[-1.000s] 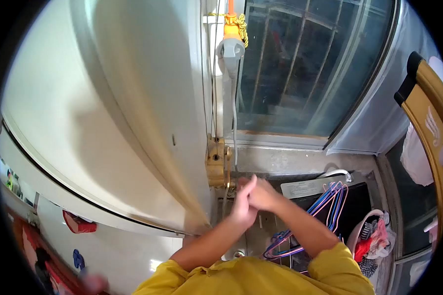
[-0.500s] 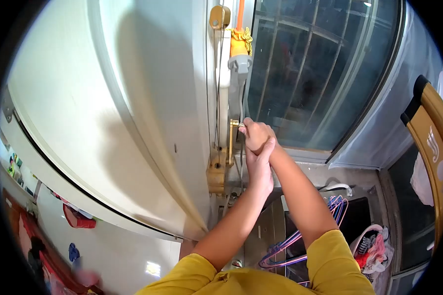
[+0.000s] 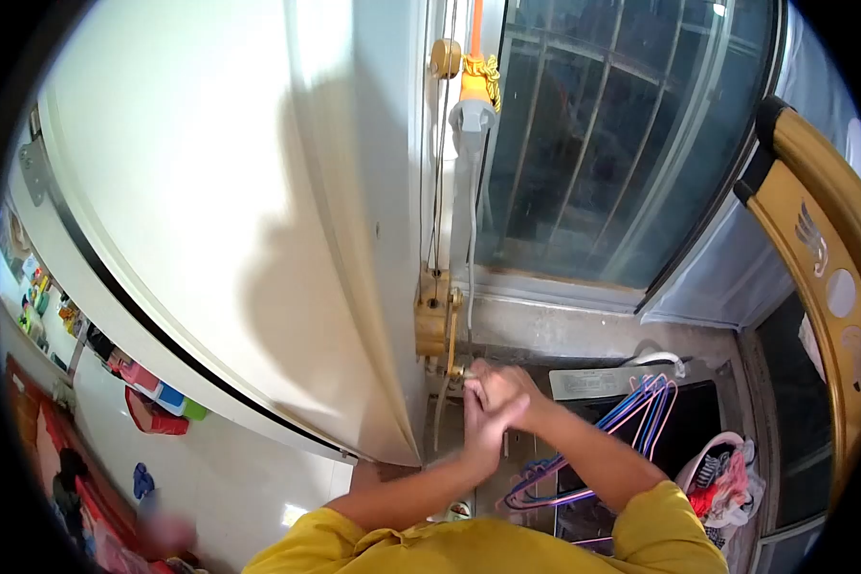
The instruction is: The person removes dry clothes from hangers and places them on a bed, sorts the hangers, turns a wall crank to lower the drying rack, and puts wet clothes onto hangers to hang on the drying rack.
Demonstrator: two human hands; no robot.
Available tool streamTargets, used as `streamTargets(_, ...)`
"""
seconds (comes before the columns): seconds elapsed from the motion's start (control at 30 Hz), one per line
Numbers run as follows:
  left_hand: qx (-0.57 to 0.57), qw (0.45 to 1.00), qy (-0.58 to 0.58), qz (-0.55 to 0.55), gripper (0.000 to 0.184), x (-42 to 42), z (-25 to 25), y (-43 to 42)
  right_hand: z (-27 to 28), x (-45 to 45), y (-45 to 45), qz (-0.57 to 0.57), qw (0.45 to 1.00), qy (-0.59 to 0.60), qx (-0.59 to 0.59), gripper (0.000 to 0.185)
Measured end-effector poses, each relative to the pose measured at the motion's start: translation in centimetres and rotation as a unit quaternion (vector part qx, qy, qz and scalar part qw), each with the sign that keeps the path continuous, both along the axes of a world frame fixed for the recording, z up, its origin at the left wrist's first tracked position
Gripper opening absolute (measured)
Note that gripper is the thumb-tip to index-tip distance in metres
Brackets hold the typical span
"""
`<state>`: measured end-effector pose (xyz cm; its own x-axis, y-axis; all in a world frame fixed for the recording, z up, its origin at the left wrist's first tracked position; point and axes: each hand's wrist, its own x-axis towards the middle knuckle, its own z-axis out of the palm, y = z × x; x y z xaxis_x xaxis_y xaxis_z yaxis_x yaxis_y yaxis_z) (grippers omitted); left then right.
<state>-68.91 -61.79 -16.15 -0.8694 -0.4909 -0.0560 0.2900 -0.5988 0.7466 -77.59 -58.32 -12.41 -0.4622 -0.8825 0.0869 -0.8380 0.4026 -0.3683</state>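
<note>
A brass-coloured hand crank (image 3: 453,335) points downward from a gold winch box (image 3: 432,320) fixed beside the white door. My right hand (image 3: 509,386) is closed around the crank's end knob, most of which the fingers hide. From below, my left hand (image 3: 486,435) wraps my right hand near the wrist, its thumb lying across it. Thin cables (image 3: 434,191) run up from the winch box past a gold pulley (image 3: 445,58). Next to them hangs a grey plug connector (image 3: 474,117) with yellow cord tied above it.
The white door (image 3: 191,220) stands at left and a barred window (image 3: 584,153) at right. Coloured hangers (image 3: 631,421) lie on a dark-topped appliance below my right arm. A basket of clothes (image 3: 722,478) and a gold drying-rack frame (image 3: 799,201) are at right.
Both hands have swung the crank from pointing up to pointing down, ending lower in view. The camera view has shifted slightly.
</note>
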Motion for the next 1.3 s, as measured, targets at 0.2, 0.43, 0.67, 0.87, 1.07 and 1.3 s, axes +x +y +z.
streamTargets(0.2,-0.131,0.983,0.123,0.045,0.061,-0.2,9.0,-1.1,11.8,1.4,-0.6,0.019,0.98,0.125,-0.151,0.013)
streamTargets(0.43,0.014,0.978,0.2,0.06,0.055,-9.7,13.0,-4.6,13.6,-7.8,-6.9,-0.094,0.964,0.168,-0.183,0.013)
streamTargets(0.67,0.094,0.993,0.05,0.048,0.05,-12.4,7.1,-5.9,6.9,-11.2,-8.7,-0.16,0.982,0.098,-0.035,0.02)
streamTargets(0.87,0.152,0.988,-0.008,-0.02,0.059,-9.2,-0.9,-4.3,-0.9,-7.5,-4.6,-0.1,0.993,-0.043,-0.037,0.017)
streamTargets(1.07,-0.05,0.997,-0.017,-0.056,0.069,0.5,-0.8,-1.2,1.1,1.1,-0.2,-0.029,0.998,0.001,-0.06,0.019)
streamTargets(1.3,-0.097,0.987,0.131,-0.005,0.065,-0.9,11.5,-2.8,12.5,-0.1,-2.9,-0.014,0.967,0.16,-0.196,0.018)
